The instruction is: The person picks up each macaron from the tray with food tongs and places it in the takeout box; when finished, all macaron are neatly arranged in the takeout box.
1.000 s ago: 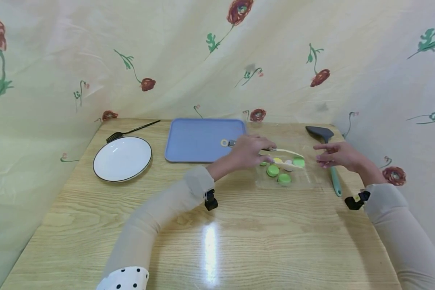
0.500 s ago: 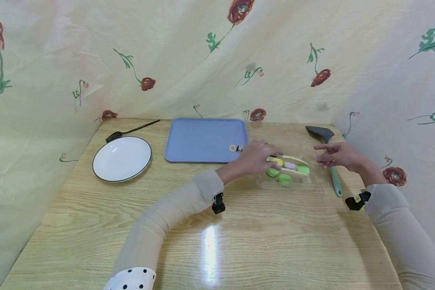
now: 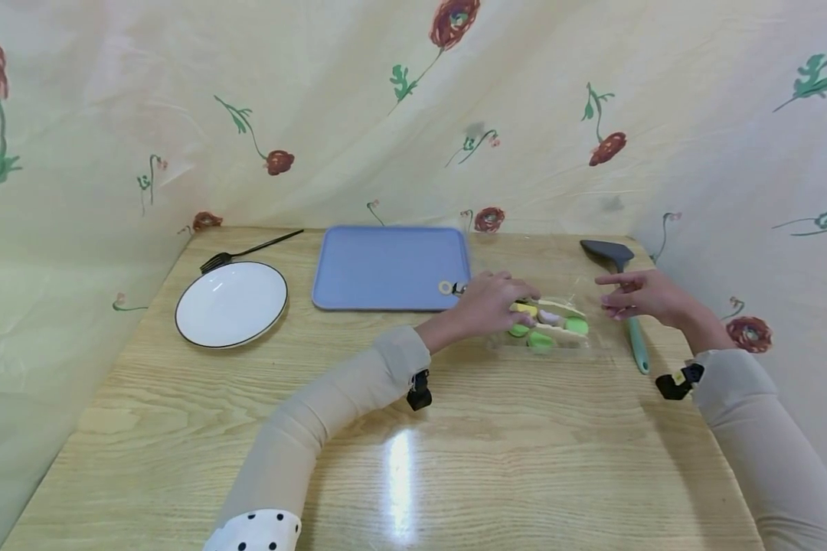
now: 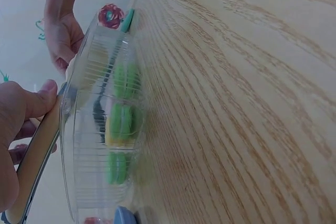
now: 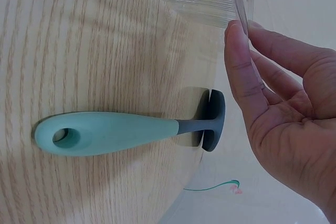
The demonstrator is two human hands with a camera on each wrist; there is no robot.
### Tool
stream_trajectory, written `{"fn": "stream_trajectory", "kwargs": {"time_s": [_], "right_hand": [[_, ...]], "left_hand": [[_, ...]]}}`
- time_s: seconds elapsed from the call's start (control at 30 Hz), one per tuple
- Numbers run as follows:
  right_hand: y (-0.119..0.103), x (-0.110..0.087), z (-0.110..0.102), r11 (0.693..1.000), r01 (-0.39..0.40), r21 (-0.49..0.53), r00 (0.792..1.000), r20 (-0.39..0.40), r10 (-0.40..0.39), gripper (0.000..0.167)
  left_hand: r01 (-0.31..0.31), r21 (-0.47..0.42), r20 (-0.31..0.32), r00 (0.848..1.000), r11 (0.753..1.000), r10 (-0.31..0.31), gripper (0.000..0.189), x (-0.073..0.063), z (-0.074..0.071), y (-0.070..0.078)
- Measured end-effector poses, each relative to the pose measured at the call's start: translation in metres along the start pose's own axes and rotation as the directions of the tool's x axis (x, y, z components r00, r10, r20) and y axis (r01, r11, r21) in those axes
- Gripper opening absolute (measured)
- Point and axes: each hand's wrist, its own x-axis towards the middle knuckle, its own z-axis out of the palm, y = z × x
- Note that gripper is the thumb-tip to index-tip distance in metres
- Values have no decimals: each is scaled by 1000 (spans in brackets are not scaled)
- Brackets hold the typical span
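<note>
My left hand [image 3: 496,302] holds cream-coloured food tongs [image 4: 38,158] over a clear plastic box [image 4: 94,192]; a ring end sticks out behind the hand. In the head view, the tongs' two arms reach into the box, with a lilac macaron [image 3: 550,317] and a green macaron [image 3: 576,325] showing between them. A yellow macaron [image 3: 525,309] is half hidden by my fingers. Other green macarons [image 4: 122,121] sit along the near wall. With thumb and fingers, my right hand [image 5: 289,82] pinches the edge of the box at its right side.
A spatula [image 5: 110,132] with a mint handle lies just right of the box. Left of the box is a blue tray [image 3: 389,268]. Farther left are a white plate [image 3: 233,304] with a dark rim and a black fork [image 3: 251,249].
My left hand has shifted right and slightly nearer, bringing the tongs lower among the macarons. The right hand stays at the box edge.
</note>
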Motion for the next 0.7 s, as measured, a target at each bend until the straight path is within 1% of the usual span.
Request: {"fn": "stream_trajectory", "kwargs": {"time_s": [0.1, 0.33, 0.53, 0.7], "right_hand": [[0, 0, 0, 1000, -3, -2, 1000, 3, 3, 60], [0, 0, 0, 1000, -9, -6, 1000, 4, 9, 60], [0, 0, 0, 1000, -6, -6, 1000, 4, 6, 61], [2, 1, 0, 1000, 3, 3, 1000, -1, -3, 62]], "left_hand": [[6, -3, 8, 1000, 1000, -6, 53, 0, 2, -1], [22, 23, 39, 999, 999, -23, 55, 1, 5, -1], [34, 11, 66, 997, 999, -35, 56, 1, 4, 1], [44, 31, 87, 995, 999, -46, 61, 2, 4, 3]]}}
